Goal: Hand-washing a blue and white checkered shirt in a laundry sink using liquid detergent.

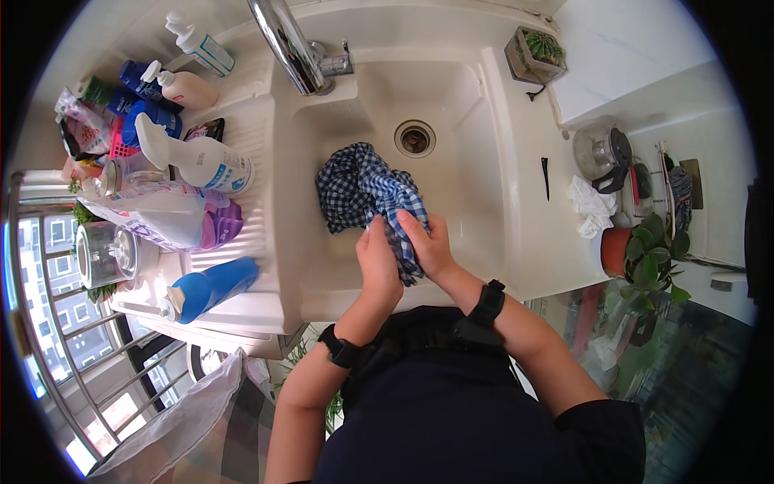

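A blue-and-white checked cloth [355,184], bunched and crumpled, lies partly on the floor of the white sink [463,234]. Its near end is gathered up between my two hands over the sink's front part. My left hand [379,256] grips the cloth from the left, fingers closed round it. From the right my right hand [431,246] holds the same bunch, thumb lying along the top. The fingers under the cloth are hidden. Beyond the cloth is the round drain [415,139], with something brownish in it.
A chrome tap [294,52] rises at the back left. On the ribbed left ledge crowd a white spray bottle [201,161], a purple-and-white detergent pouch [177,216] and a blue bottle [211,289]. To the right are a potted cactus [542,50], crumpled white tissue [592,206] and a leafy plant [651,250].
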### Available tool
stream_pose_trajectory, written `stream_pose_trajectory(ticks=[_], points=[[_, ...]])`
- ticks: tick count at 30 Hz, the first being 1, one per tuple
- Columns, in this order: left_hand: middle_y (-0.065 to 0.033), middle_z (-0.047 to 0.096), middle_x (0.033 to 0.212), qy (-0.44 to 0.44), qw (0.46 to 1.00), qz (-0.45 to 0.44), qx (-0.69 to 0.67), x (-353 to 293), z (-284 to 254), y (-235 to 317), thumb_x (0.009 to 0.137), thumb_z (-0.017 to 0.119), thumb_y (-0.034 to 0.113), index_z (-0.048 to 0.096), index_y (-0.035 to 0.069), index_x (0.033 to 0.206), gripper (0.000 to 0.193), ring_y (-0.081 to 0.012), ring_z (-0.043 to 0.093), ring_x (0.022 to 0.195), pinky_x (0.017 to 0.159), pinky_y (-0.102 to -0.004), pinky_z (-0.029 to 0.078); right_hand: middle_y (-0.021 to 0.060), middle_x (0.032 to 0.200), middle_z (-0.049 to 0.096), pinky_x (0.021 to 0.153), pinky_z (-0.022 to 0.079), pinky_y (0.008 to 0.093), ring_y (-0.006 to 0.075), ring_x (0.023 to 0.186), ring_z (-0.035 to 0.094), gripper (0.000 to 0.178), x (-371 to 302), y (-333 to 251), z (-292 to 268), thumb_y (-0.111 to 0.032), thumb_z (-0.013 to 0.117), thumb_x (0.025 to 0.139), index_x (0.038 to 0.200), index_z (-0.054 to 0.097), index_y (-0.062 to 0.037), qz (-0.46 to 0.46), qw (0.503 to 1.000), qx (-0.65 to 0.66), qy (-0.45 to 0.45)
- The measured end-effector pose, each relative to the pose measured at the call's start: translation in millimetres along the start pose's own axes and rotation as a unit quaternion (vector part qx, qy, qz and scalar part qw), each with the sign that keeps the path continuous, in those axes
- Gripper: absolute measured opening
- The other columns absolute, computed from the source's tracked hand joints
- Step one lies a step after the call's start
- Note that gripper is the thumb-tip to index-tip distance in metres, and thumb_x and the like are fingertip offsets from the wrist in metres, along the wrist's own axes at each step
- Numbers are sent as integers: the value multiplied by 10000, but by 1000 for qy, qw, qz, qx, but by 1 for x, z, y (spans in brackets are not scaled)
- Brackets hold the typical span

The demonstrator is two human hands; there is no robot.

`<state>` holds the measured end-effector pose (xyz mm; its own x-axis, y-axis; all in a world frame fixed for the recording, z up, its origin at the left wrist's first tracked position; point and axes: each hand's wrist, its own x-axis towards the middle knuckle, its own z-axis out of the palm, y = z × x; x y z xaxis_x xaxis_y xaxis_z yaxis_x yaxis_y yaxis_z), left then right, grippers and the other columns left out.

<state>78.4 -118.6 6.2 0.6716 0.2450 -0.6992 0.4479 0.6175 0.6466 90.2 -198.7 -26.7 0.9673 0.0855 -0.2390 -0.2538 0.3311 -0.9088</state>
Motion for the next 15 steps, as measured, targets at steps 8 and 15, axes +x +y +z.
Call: stream_pose_trajectory(ticks=[8,15], points=[[-65,563,904,9,1000,-2,-9,0,-7,2,853,439,274,520,-21,969,327,-143,546,814,725,-268,433,-26,505,473,433,294,229,33,488,378,311,3,3,-4,-195,549,827,572,509,-22,-87,988,-115,-46],[-63,561,900,17,1000,-2,-4,-4,-6,6,856,427,276,518,-26,966,334,-144,544,813,722,-265,433,-24,506,476,433,298,232,33,490,380,304,3,2,-1,-197,551,825,585,519,-12,-95,988,-108,-53]])
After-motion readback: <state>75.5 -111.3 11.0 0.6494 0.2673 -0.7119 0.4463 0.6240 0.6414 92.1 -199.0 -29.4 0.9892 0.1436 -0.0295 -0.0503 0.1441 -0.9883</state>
